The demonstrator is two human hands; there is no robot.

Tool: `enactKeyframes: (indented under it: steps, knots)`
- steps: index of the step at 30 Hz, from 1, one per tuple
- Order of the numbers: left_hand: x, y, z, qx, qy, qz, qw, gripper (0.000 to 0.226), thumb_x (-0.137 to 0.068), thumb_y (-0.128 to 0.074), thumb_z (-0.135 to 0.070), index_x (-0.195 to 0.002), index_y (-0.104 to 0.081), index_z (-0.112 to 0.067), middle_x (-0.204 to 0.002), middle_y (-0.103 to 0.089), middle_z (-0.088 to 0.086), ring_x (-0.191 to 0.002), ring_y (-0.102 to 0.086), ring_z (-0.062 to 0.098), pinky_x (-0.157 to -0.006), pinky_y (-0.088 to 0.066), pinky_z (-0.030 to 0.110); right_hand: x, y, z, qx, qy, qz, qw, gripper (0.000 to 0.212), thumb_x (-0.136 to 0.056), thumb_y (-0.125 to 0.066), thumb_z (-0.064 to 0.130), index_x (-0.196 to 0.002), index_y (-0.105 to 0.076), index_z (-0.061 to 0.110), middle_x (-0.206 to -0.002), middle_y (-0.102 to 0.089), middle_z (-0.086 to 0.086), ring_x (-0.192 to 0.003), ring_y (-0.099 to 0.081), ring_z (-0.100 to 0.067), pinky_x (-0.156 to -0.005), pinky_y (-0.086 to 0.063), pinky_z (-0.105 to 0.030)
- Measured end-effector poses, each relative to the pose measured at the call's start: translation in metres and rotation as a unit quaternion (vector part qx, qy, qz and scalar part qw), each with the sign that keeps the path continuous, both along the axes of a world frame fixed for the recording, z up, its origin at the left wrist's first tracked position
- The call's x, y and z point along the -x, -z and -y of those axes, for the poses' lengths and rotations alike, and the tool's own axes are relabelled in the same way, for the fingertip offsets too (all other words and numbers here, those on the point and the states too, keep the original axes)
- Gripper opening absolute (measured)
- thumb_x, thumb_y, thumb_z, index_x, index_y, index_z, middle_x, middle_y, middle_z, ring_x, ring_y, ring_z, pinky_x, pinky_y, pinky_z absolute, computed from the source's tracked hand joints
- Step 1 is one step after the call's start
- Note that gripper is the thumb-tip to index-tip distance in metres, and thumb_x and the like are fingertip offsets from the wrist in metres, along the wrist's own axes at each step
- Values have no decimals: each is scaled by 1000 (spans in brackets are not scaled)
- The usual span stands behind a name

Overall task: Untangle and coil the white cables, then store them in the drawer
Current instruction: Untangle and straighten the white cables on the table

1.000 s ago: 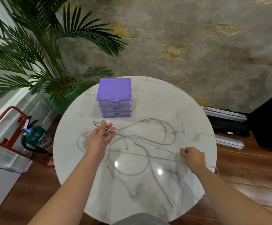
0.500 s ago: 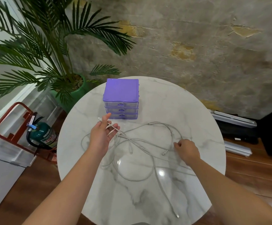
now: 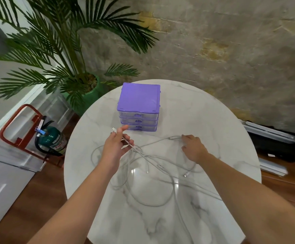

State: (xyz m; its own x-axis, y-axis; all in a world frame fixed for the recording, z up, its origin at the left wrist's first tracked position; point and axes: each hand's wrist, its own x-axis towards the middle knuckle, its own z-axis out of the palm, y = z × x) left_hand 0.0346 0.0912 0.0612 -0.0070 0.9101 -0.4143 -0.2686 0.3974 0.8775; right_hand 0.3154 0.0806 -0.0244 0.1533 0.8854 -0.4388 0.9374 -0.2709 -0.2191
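Note:
Several white cables (image 3: 153, 175) lie tangled in loops on the round marble table (image 3: 213, 120). My left hand (image 3: 116, 147) holds cable ends between thumb and fingers, one plug sticking up past the thumb. My right hand (image 3: 193, 147) reaches over a cable loop near the table's middle, its fingertips on the cable at a connector. A purple drawer unit (image 3: 139, 106) with three clear drawers, all closed, stands beyond both hands.
A potted palm (image 3: 76, 55) stands behind the table on the left. A green fire extinguisher in a red stand (image 3: 52, 138) sits on the floor at the left. Flat grey items (image 3: 269, 134) lie on the floor at the right.
My right hand moved from the table's right side forward and inward onto the cable loop. My left hand kept the cable ends and shifted slightly up toward the drawers.

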Motion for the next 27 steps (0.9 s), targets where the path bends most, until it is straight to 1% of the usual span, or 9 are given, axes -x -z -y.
enactKeyframes:
  steps: [6,9,12,15,17,20,22,24,27]
  knots:
    - [-1,5,-1,3,5,-5,1000,27,-103,-42,-31,-111,-65,-21,-69,-51,-3,-69,-58,15,-80,-55,33,1,6,0,-54,-27,82,995,31,-97,-48,29,-126,-57,22,-125,-52,-3,-119,-42,-24,-92,-44,-35]
    - [-1,7,-1,5,7,-3,1000,27,-103,-41,-32,-113,-64,-21,-69,-51,-4,-68,-57,15,-77,-54,31,2,11,6,-54,-27,90,994,23,-97,-49,31,-116,-61,22,-119,-56,-2,-115,-45,-22,-90,-42,-33]
    - [-1,6,1,3,8,4,1000,28,-103,-40,-30,-115,-63,-18,-72,-51,-2,-71,-57,16,-80,-54,34,5,8,10,-78,-24,93,992,25,-99,-43,30,-115,-58,18,-114,-59,-3,-111,-49,-23,-89,-40,-33]
    - [-4,2,1,2,10,8,1000,27,-103,-41,-30,-112,-64,-17,-78,-55,1,-73,-58,17,-84,-54,37,19,-7,9,-128,63,-23,989,22,-101,-39,31,-110,-50,14,-88,-64,-4,-86,-59,-26,-73,-42,-34]
    - [-6,-1,1,0,18,7,1000,28,-104,-40,-29,-112,-64,-17,-82,-60,2,-73,-59,16,-82,-56,35,33,-20,5,-153,117,-131,972,22,-101,-43,32,-110,-51,14,-71,-57,2,-73,-58,-24,-65,-43,-33]
    - [-9,-4,4,-2,35,13,999,30,-104,-39,-30,-116,-63,-16,-88,-65,1,-74,-61,14,-77,-57,32,57,-45,1,-185,139,-213,949,22,-98,-50,33,-105,-60,14,-62,-50,7,-65,-54,-20,-65,-51,-37]
    - [-11,-7,5,-2,48,1,999,31,-104,-39,-32,-116,-64,-18,-94,-66,0,-78,-61,14,-79,-57,31,76,-63,4,-213,152,-269,927,18,-97,-52,38,-95,-58,22,-54,-45,7,-51,-47,-17,-54,-48,-35]
    - [-12,-11,8,-8,62,-20,998,32,-103,-40,-35,-116,-65,-20,-100,-66,-2,-83,-60,14,-77,-56,27,94,-80,11,-233,152,-308,910,19,-97,-50,44,-94,-57,27,-53,-45,4,-48,-41,-14,-53,-39,-30]
    - [-13,-14,11,-15,76,-36,996,34,-102,-42,-37,-119,-66,-20,-103,-65,-5,-86,-58,12,-73,-53,22,119,-96,25,-213,142,-369,893,19,-99,-45,36,-95,-55,21,-73,-56,4,-64,-48,-12,-63,-38,-31]
